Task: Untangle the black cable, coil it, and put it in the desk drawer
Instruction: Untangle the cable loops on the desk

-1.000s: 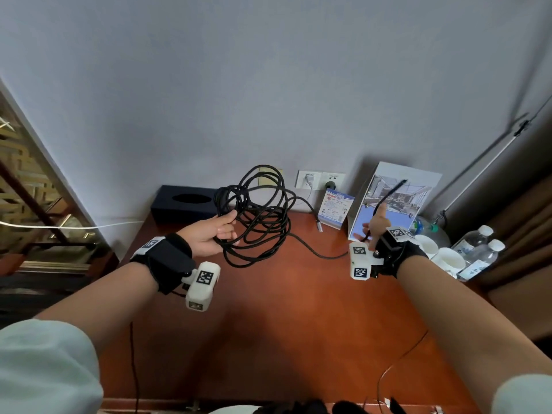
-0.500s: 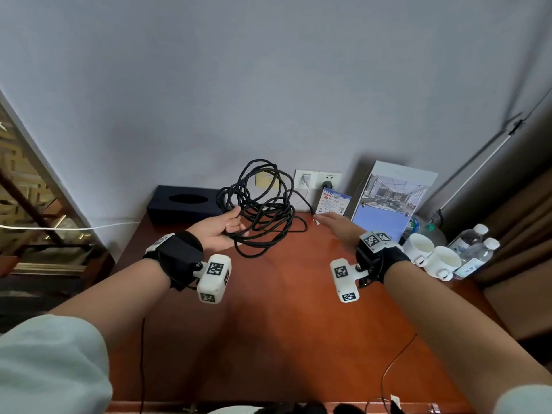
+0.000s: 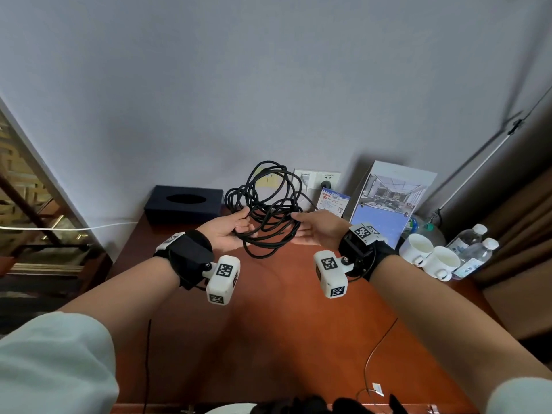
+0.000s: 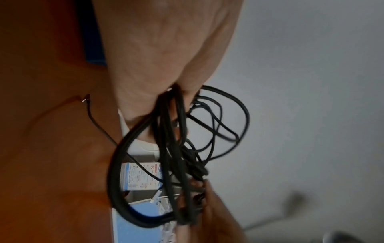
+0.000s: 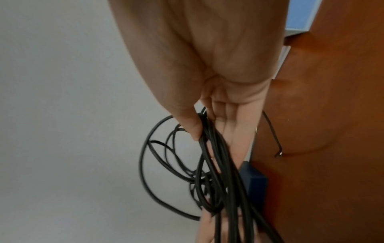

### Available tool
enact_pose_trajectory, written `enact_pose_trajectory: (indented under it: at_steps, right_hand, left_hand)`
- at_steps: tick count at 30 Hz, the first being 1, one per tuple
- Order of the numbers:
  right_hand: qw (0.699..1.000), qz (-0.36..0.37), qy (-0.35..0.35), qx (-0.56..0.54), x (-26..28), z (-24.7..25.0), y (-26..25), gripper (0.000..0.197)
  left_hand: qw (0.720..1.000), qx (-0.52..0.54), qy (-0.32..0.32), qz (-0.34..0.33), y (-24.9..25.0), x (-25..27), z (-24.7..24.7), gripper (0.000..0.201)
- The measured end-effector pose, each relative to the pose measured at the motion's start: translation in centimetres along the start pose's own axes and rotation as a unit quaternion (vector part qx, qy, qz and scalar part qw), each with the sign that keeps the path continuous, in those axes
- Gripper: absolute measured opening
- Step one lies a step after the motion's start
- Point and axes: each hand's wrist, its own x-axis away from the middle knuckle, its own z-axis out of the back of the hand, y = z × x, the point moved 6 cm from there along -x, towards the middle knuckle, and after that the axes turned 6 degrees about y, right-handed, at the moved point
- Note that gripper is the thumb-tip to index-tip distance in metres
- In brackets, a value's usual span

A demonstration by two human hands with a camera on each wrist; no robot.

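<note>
The black cable [image 3: 270, 189] is a loose tangle of loops held up over the back of the orange-brown desk [image 3: 283, 324]. My left hand [image 3: 243, 222] grips several strands on the bundle's left side, with the strands running out between thumb and fingers [image 4: 180, 148]. On the right side my right hand [image 3: 298, 225] pinches a bunch of strands, thumb pressing them against the fingers [image 5: 216, 164]. One thin cable end [image 4: 85, 100] trails down onto the desk top, as the right wrist view also shows [image 5: 279, 153]. No drawer is in view.
A dark tissue box [image 3: 185, 204] stands at the back left, with wall sockets [image 3: 318, 182] behind the cable. A small card [image 3: 334, 201], a picture stand [image 3: 388, 204], two white cups [image 3: 430, 255] and water bottles [image 3: 472, 249] crowd the back right. Thin wires [image 3: 373, 354] cross the front.
My right hand has come in from the right, over the desk, and taken hold of the bundle's right side. The long trailing length is now drawn in. The left hand kept its grip.
</note>
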Motion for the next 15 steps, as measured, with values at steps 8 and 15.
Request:
enact_pose_trajectory:
  at_steps: [8, 15]
  right_hand:
    - [0.99, 0.106, 0.029, -0.084, 0.3, -0.7, -1.6, 0.024]
    - [0.993, 0.087, 0.052, -0.057, 0.5, -0.9, -0.5, 0.029]
  left_hand:
    - [0.894, -0.377, 0.212, -0.112, 1.3, -0.7, 1.5, 0.065]
    - [0.722, -0.53, 0.151, -0.418, 3.1, 1.8, -4.2, 0.057]
